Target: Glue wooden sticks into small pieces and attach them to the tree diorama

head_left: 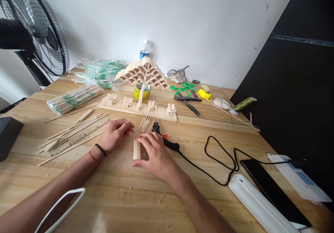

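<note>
Between the thumb and fingertips of my right hand [155,153] is a small panel of short wooden sticks [137,150], lying side by side on the table. To its upper left, my left hand [116,132] rests with its fingers curled inward; whatever may be inside them is hidden. Several loose short sticks [144,124] lie just beyond both hands. A black glue gun [169,143] with an orange trigger lies beside my right hand, its nozzle pointing away. Farther back stands a stick-built model: an umbrella-like canopy [143,73] on a post, rising from a slatted base [164,114] with small stick pieces on it.
Long sticks and a clear ruler [80,135] lie at left, with a bagged stick bundle [75,99] behind. Pliers [190,106], a yellow tape measure [205,94] and a bottle [144,50] stand toward the wall. A black cord [208,175], phone [273,191] and white device [258,201] occupy the right.
</note>
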Available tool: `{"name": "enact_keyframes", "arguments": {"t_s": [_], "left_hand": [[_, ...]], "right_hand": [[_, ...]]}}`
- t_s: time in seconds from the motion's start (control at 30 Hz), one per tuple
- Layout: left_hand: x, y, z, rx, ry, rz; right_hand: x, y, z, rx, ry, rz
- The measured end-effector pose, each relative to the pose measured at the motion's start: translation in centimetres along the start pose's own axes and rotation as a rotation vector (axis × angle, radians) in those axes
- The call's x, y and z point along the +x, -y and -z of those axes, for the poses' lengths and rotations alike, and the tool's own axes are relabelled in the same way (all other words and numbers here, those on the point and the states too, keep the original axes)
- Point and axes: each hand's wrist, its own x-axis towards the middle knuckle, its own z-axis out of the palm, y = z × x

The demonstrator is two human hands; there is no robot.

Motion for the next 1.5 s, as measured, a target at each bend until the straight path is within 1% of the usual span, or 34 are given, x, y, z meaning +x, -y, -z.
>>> {"name": "enact_keyframes", "arguments": {"t_s": [0.1,0.2,0.33,0.4,0.5,0.57,0.7,0.8,0.83,0.87,0.97,1.0,1.07,1.13,1.23,1.3,1.4,1.5], "left_hand": [[0.1,0.4,-0.1,-0.01,-0.009,-0.008],[0.2,0.8,-0.3,-0.036,-0.023,0.003],[0.1,0.5,-0.3,-0.025,-0.029,0.022],[0.0,0.2,-0.2,0.046,-0.044,0.02],[-0.1,-0.1,0.0,0.209,-0.064,-0.014],[-0.1,0.0,0.1,0.228,-0.06,-0.047],[-0.1,0.4,-0.1,0.131,-0.001,-0.132],[-0.1,0.5,-0.2,0.16,-0.004,-0.262],[-0.1,0.4,-0.2,0.167,-0.015,-0.281],[-0.1,0.4,-0.2,0.168,-0.022,-0.267],[-0.3,0.0,-0.2,0.193,-0.028,-0.096],[-0.4,-0.2,-0.2,0.217,-0.032,-0.057],[-0.5,-0.5,-0.2,0.234,-0.023,-0.067],[-0.7,-0.6,-0.4,0.145,0.031,-0.127],[-0.9,-0.8,-0.7,-0.021,0.133,-0.188],[-0.9,-0.8,-0.9,-0.074,0.18,-0.209],[-0.9,-0.7,-1.1,-0.095,0.23,-0.207],[-0.9,-0.6,-1.0,-0.072,0.23,-0.177]], "right_hand": [[-0.1,-0.2,-0.1,-0.042,0.018,-0.03],[-0.2,-0.3,0.2,-0.035,0.048,-0.052],[-0.4,-0.2,1.0,0.006,0.103,-0.083],[-0.3,-0.1,1.4,0.032,0.11,-0.084],[-0.1,0.0,2.0,0.098,0.044,-0.089],[-0.1,0.0,2.4,0.179,-0.025,-0.13],[-0.2,-0.2,2.8,0.393,-0.134,-0.282],[-0.3,-0.6,2.8,0.634,-0.183,-0.327],[-0.3,-0.7,2.8,0.722,-0.194,-0.338],[-0.2,-0.8,2.8,0.806,-0.198,-0.355],[-0.1,-1.0,2.9,1.032,-0.173,-0.416],[0.0,-1.0,3.0,1.092,-0.165,-0.43],[0.1,-1.0,3.1,1.182,-0.159,-0.448],[0.2,-1.0,3.1,1.241,-0.16,-0.46],[0.3,-0.9,3.0,1.288,-0.121,-0.477],[0.3,-0.8,2.9,1.284,-0.084,-0.476],[0.2,-0.7,3.0,1.25,-0.037,-0.47],[0.0,-0.8,3.2,1.117,-0.005,-0.48]]}}
